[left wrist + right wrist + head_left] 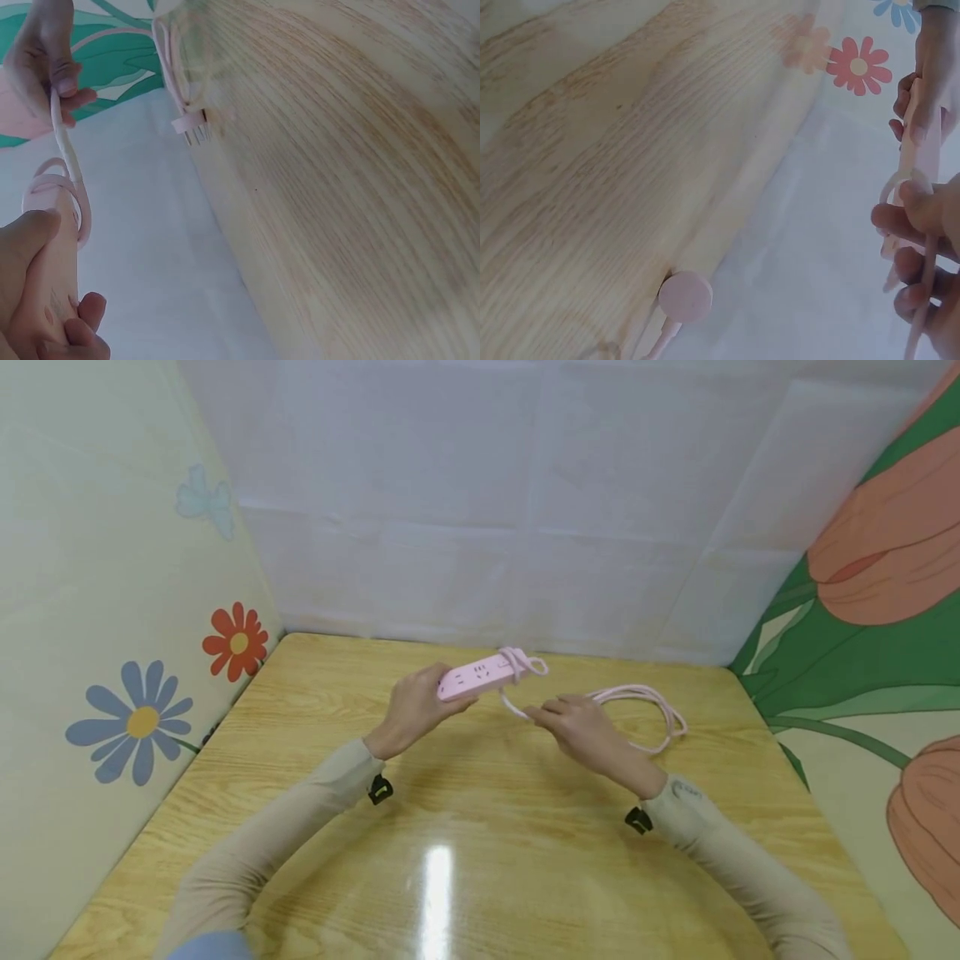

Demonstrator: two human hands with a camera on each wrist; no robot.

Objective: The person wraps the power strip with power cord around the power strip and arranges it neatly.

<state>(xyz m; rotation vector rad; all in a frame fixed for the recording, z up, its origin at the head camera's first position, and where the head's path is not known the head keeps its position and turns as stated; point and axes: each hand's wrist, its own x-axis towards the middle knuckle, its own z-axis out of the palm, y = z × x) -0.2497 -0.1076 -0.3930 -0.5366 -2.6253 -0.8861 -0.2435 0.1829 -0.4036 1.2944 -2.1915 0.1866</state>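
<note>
My left hand (pixel 417 703) grips one end of a pink power strip (pixel 476 677), tilted and raised over the table, with its socket face showing in the head view. Around the strip's other end loops its pink cord (pixel 512 665). My right hand (pixel 583 732) pinches a stretch of that cord just right of the strip. From there the cord runs on in a loose coil to the right. In the left wrist view the round plug (pixel 190 123) shows its metal prongs near the table's far edge; its round back faces the right wrist camera.
A wood-grain table (pixel 480 810) lies beneath both hands. Behind it hangs a white cloth (pixel 480 510). Side panels bear printed flowers, a blue daisy (pixel 142 723) at left and large tulips (pixel 892 543) at right. Each wrist wears a small black mount (pixel 380 789).
</note>
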